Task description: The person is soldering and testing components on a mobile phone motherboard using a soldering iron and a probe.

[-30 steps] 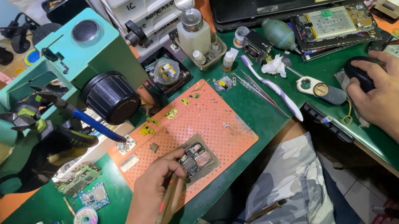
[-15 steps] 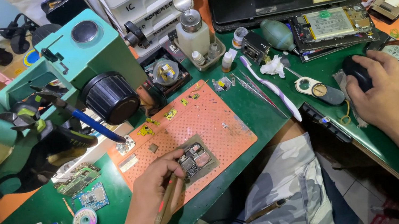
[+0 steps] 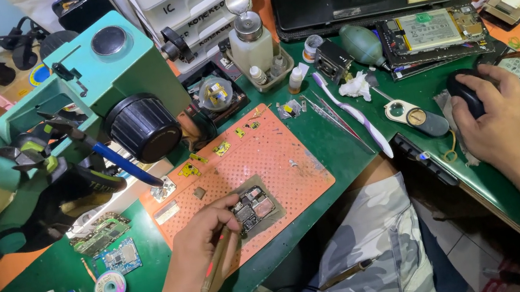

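Since a second ago almost nothing moves, so the work stays at the same point: the left hand (image 3: 201, 237) keeps closed fingers on a thin tool beside the small circuit board (image 3: 253, 208) on the orange mat (image 3: 291, 162); the right hand (image 3: 498, 120) still covers the black mouse (image 3: 464, 93), fingers curled loosely

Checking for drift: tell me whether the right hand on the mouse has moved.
No. The right hand stays on the black mouse, same spot beside the round magnifier.
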